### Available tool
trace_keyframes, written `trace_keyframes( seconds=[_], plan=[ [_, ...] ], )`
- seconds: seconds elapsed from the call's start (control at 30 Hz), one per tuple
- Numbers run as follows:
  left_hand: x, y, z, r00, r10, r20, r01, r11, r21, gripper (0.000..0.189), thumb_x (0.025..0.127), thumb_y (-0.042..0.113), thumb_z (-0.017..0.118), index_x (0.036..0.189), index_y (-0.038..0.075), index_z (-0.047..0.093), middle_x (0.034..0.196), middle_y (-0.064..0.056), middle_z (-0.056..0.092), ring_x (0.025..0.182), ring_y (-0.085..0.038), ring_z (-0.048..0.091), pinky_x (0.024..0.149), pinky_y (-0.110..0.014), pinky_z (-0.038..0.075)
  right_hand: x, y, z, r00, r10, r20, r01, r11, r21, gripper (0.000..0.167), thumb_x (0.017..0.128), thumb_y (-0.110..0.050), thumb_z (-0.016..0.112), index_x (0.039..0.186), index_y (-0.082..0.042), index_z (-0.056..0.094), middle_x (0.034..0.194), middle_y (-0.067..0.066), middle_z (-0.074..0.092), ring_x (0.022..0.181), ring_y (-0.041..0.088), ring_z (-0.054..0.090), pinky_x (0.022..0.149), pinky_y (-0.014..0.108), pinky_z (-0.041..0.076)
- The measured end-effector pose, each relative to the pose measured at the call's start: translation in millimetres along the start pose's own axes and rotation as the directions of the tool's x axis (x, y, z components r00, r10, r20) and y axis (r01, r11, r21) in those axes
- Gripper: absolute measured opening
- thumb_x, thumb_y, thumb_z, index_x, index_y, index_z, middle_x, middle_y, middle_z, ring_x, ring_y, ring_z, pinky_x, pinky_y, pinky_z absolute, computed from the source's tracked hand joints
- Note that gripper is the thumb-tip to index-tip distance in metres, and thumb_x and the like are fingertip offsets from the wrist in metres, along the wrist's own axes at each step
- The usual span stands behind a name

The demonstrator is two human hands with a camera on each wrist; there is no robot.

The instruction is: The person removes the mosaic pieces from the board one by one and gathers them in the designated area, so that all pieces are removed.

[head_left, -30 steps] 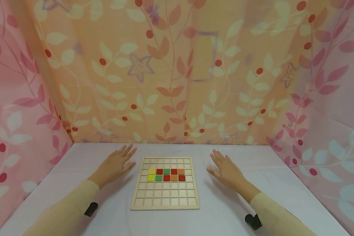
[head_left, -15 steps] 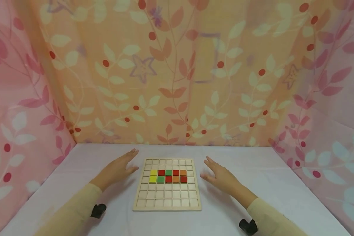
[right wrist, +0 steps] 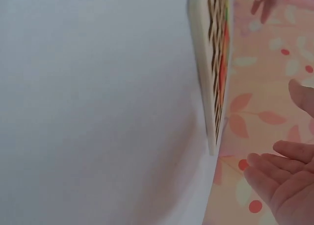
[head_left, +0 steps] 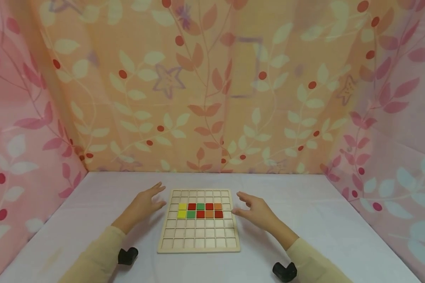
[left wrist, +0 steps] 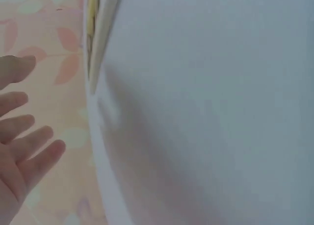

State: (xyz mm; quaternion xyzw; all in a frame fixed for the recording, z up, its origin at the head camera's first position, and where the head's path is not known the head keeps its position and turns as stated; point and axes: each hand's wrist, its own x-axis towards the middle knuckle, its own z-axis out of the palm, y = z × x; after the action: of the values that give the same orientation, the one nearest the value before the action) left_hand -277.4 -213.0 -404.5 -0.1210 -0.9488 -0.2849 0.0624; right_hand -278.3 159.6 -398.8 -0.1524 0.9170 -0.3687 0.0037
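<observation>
A pale wooden grid board [head_left: 200,233] lies flat at the middle of the table. Two short rows of coloured square tiles cross it: yellow tiles [head_left: 182,210] at the left end, then red, green and orange ones. My left hand [head_left: 141,207] hovers just left of the board, thumb apart from the loosely extended fingers. On the other side my right hand [head_left: 260,214] is held over the table, its thumb tip close to the board's right edge. In the wrist views, the left hand [left wrist: 22,151] and right hand [right wrist: 289,178] hold nothing and show a gap to the board.
White cloth [head_left: 102,196] covers the table. An orange patterned curtain [head_left: 205,86] stands behind it, with pink patterned curtains at the left [head_left: 24,149] and right [head_left: 393,129]. A black device [head_left: 128,256] sits at the left wrist and another black device [head_left: 285,271] at the right.
Both hands have come inward toward the board, the right one further, and their fingers have gone from flat and palm-down to turned more sideways. Board and tiles stay put.
</observation>
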Motion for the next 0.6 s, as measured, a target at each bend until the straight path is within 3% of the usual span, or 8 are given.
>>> trace_keyframes(
  seconds=[0.17, 0.33, 0.6],
  plan=[
    [-1.0, 4.9, 0.5, 0.993, -0.108, 0.046, 0.112, 0.988, -0.104, 0.061, 0.092, 0.019, 0.068, 0.145, -0.001, 0.046, 0.153, -0.026, 0.039, 0.138, -0.05, 0.038, 0.109, -0.061, 0.036, 1.8, -6, 3, 0.996, 0.084, 0.023, -0.086, 0.989, 0.117, 0.063, 0.085, -0.031, 0.077, 0.14, -0.007, 0.057, 0.138, 0.012, 0.062, 0.126, 0.034, 0.06, 0.102, 0.048, 0.049],
    [-2.0, 9.9, 4.2, 0.977, -0.192, 0.091, 0.206, 0.961, -0.185, 0.069, 0.091, 0.02, 0.069, 0.15, 0.0, 0.04, 0.15, -0.029, 0.043, 0.135, -0.047, 0.045, 0.108, -0.058, 0.04, 3.6, -9, 5, 0.994, 0.088, 0.064, -0.099, 0.976, 0.195, 0.057, 0.086, -0.025, 0.076, 0.135, -0.002, 0.059, 0.131, 0.014, 0.066, 0.121, 0.03, 0.064, 0.098, 0.045, 0.052],
    [-3.1, 10.7, 10.5, 0.957, -0.254, 0.14, 0.284, 0.917, -0.281, 0.074, 0.092, 0.024, 0.069, 0.153, 0.001, 0.034, 0.156, -0.026, 0.036, 0.138, -0.042, 0.045, 0.109, -0.056, 0.04, 8.6, -9, 11, 0.989, 0.123, 0.085, -0.14, 0.961, 0.24, 0.052, 0.086, -0.021, 0.076, 0.131, 0.002, 0.062, 0.117, 0.015, 0.072, 0.109, 0.025, 0.069, 0.093, 0.04, 0.055]
  ],
)
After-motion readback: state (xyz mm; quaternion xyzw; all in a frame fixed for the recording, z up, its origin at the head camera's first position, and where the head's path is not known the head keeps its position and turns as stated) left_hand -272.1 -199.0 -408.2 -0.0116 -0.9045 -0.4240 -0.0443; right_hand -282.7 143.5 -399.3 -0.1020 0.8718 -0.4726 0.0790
